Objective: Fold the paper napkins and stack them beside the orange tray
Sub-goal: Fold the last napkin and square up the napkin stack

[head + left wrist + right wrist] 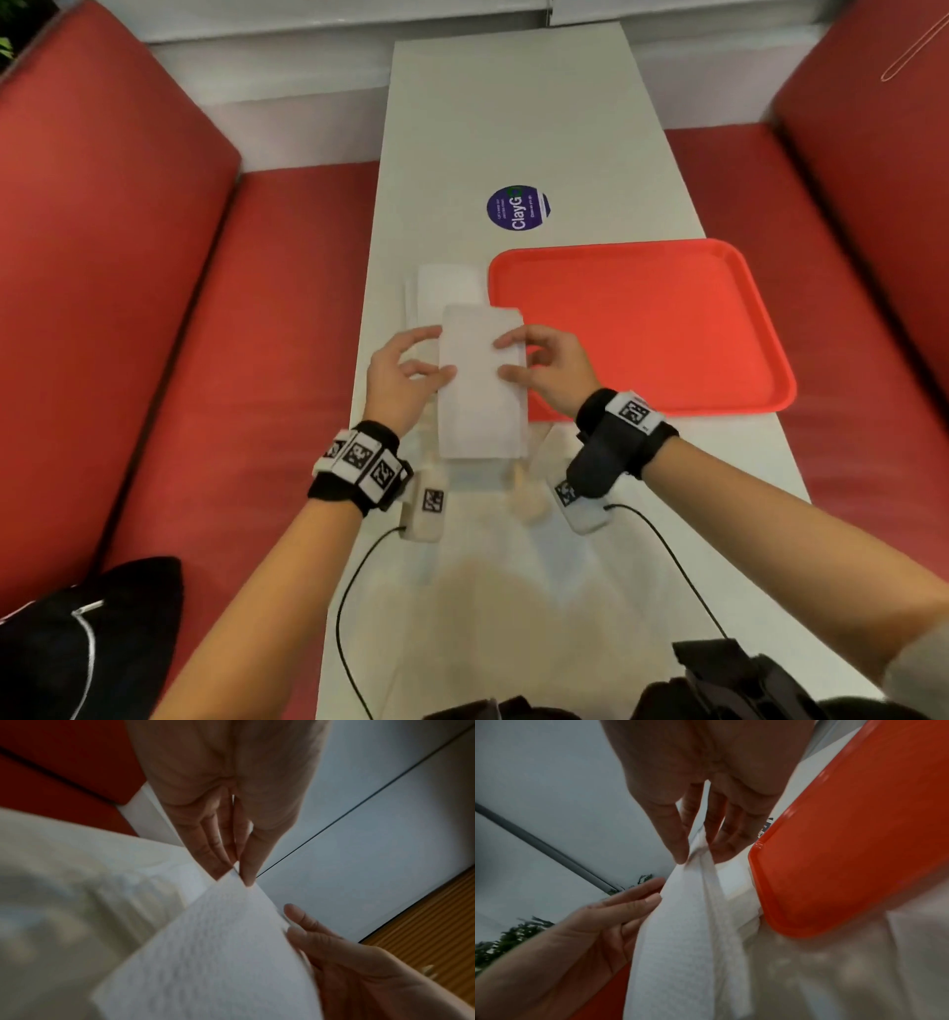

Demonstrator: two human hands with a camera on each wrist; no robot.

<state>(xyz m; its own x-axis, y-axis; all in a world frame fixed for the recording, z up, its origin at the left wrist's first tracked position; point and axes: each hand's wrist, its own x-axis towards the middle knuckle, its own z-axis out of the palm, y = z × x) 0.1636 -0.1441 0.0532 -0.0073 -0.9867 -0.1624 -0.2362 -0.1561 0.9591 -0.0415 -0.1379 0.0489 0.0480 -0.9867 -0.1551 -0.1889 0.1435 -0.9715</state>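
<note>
Head view: a folded napkin point(482, 380) was held above the counter point(513, 128), just left of the orange tray point(642, 329), the left hand point(398, 377) and right hand point(552, 372) pinching its long edges. The right wrist view alone showed the loose layers point(713, 902) clamped between thumb and fingers point(721, 845). Beyond lay a napkin stack point(447, 290) (touching the tray's corner). A round sticker point(517, 208) sat farther off; the tray held nothing.
</note>
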